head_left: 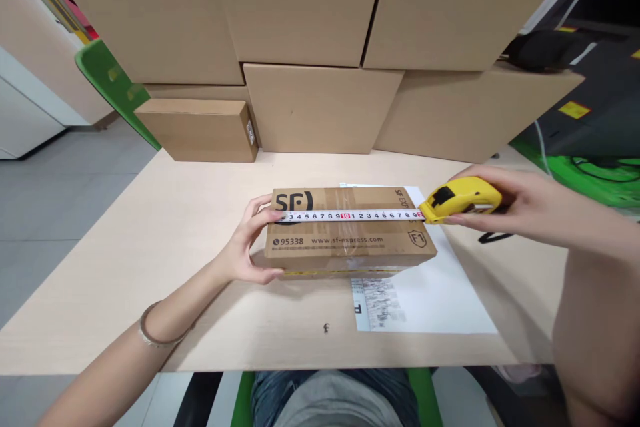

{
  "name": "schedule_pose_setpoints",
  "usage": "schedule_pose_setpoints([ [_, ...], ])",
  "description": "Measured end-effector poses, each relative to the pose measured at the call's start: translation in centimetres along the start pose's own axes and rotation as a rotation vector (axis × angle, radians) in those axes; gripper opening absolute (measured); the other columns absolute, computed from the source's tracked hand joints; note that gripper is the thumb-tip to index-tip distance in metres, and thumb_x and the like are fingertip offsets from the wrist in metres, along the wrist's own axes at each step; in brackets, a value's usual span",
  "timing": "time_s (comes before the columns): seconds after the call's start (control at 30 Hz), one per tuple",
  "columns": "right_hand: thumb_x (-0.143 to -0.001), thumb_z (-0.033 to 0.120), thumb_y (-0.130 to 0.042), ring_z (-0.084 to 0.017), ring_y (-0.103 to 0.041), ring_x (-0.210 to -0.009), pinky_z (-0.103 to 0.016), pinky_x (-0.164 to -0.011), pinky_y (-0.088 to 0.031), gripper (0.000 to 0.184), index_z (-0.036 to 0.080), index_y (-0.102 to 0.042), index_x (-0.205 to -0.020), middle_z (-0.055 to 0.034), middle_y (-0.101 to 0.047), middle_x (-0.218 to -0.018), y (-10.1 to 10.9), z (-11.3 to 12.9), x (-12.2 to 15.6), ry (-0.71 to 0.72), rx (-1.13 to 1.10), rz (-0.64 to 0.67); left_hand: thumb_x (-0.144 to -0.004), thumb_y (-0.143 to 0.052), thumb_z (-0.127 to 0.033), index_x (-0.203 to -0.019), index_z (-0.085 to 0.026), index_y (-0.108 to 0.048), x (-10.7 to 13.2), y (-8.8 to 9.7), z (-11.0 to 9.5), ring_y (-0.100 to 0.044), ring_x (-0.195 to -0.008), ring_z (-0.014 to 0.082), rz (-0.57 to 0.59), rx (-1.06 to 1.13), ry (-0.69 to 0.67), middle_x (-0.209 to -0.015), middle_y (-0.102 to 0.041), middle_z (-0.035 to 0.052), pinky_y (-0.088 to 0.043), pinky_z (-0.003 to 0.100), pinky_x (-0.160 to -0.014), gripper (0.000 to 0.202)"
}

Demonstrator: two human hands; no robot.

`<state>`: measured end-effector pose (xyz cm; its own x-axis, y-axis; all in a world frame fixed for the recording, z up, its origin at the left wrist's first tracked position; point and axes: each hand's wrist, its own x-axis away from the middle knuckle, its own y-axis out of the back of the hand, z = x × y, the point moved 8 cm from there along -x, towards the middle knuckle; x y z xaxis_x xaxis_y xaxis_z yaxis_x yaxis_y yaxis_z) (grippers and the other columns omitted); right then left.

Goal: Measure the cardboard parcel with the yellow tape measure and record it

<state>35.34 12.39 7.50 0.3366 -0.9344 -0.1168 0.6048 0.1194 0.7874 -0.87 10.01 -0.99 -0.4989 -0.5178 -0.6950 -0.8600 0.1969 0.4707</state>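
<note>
A brown cardboard box (345,240) with black SF lettering and clear tape lies on the table in front of me. Across its top, from left to right, runs the white blade of a yellow tape measure (465,195). My left hand (253,240) grips the box's left end, with a finger pressing the blade's end against the top edge. At the box's right end, my right hand (505,197) is closed around the tape measure's case. Part of that hand is hidden behind the case.
Under the box lies a white sheet (430,307) with a printed strip. A smaller brown box (200,130) stands at the table's back left. Large stacked cartons (320,110) form a wall along the back. A black strap (495,237) lies by my right hand.
</note>
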Motion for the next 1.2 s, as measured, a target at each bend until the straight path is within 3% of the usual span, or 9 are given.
schedule_pose_setpoints([
  [0.1,-0.073,0.059,-0.081,-0.017,-0.06,-0.054,-0.027,-0.042,-0.045,0.038,0.028,-0.071,-0.094,-0.0001,-0.069,-0.072,-0.1,0.9,-1.0,-0.007,0.062,0.131,-0.07,-0.083,-0.045,-0.148,-0.035,-0.045,0.0,0.1,0.0,-0.04,-0.138,0.0401,-0.015,0.013,-0.004,-0.144,-0.043,0.0136,-0.045,0.061,-0.109,0.088],
  [0.33,-0.08,0.061,-0.074,-0.014,-0.059,-0.06,-0.026,-0.048,-0.04,0.038,0.025,-0.072,-0.092,-0.0004,-0.069,-0.074,-0.6,4.0,-3.6,0.017,0.115,0.241,-0.066,-0.086,-0.043,-0.146,-0.037,-0.048,0.3,0.1,0.6,-0.039,-0.14,0.0428,-0.008,0.042,0.051,-0.146,-0.042,0.0125,-0.04,0.065,-0.112,0.089],
  [0.5,-0.084,0.061,-0.072,-0.018,-0.064,-0.073,-0.027,-0.058,-0.044,0.04,0.024,-0.064,-0.097,-0.0003,-0.072,-0.088,-5.8,10.4,-5.8,0.189,0.133,0.232,-0.067,-0.087,-0.042,-0.154,-0.036,-0.041,0.4,-0.2,0.6,-0.037,-0.142,0.0426,-0.005,0.056,0.057,-0.151,-0.039,0.0125,-0.038,0.062,-0.116,0.099],
  [0.6,-0.089,0.053,-0.07,-0.018,-0.063,-0.072,-0.027,-0.059,-0.041,0.034,0.022,-0.058,-0.099,-0.001,-0.071,-0.089,-9.2,14.2,-6.5,0.326,0.161,0.195,-0.067,-0.088,-0.042,-0.163,-0.038,-0.014,0.7,-0.5,1.1,-0.039,-0.144,0.041,-0.025,0.167,0.145,-0.159,-0.034,0.0132,-0.039,0.057,-0.118,0.121],
  [0.67,-0.092,0.048,-0.068,-0.018,-0.062,-0.071,-0.026,-0.059,-0.038,0.031,0.021,-0.055,-0.101,-0.0015,-0.07,-0.089,-10.6,16.2,-6.5,0.442,0.197,0.169,-0.066,-0.09,-0.041,-0.163,-0.038,-0.002,0.9,-0.7,1.5,-0.043,-0.144,0.0397,-0.037,0.235,0.219,-0.163,-0.031,0.0137,-0.037,0.055,-0.119,0.131],
  [0.77,-0.096,0.047,-0.063,-0.017,-0.061,-0.067,-0.027,-0.056,-0.033,0.029,0.021,-0.055,-0.105,-0.0014,-0.07,-0.091,-11.5,17.7,-6.1,0.589,0.272,0.122,-0.064,-0.092,-0.04,-0.164,-0.036,-0.005,1.1,-0.8,1.5,-0.044,-0.144,0.0396,-0.05,0.232,0.228,-0.165,-0.029,0.0142,-0.038,0.054,-0.12,0.132],
  [0.93,-0.1,0.042,-0.056,-0.018,-0.065,-0.076,-0.029,-0.057,-0.033,0.021,0.022,-0.059,-0.106,-0.0013,-0.073,-0.099,-10.4,17.8,-5.4,0.719,0.429,-0.047,-0.065,-0.091,-0.042,-0.163,-0.034,-0.019,0.8,-0.8,1.3,-0.048,-0.141,0.0382,-0.086,0.229,0.18,-0.164,-0.032,0.0148,-0.044,0.051,-0.116,0.122],
  [1.1,-0.096,0.053,-0.061,-0.019,-0.069,-0.082,-0.03,-0.065,-0.048,0.034,0.024,-0.063,-0.113,-0.0019,-0.073,-0.103,-6.3,16.1,-4.5,0.592,0.343,-0.273,-0.067,-0.09,-0.041,-0.156,-0.033,-0.038,0.4,0.0,0.8,-0.048,-0.141,0.0363,-0.15,0.218,0.166,-0.158,-0.042,0.0131,-0.044,0.048,-0.116,0.103],
  [1.2,-0.089,0.059,-0.068,-0.023,-0.07,-0.087,-0.035,-0.072,-0.054,0.042,0.025,-0.064,-0.112,-0.0041,-0.073,-0.104,-3.2,14.9,-2.9,0.505,0.243,-0.463,-0.071,-0.087,-0.047,-0.143,-0.029,-0.055,0.4,1.5,1.3,-0.055,-0.133,0.0335,-0.306,0.261,0.302,-0.146,-0.054,0.011,-0.049,0.043,-0.111,0.08],
])
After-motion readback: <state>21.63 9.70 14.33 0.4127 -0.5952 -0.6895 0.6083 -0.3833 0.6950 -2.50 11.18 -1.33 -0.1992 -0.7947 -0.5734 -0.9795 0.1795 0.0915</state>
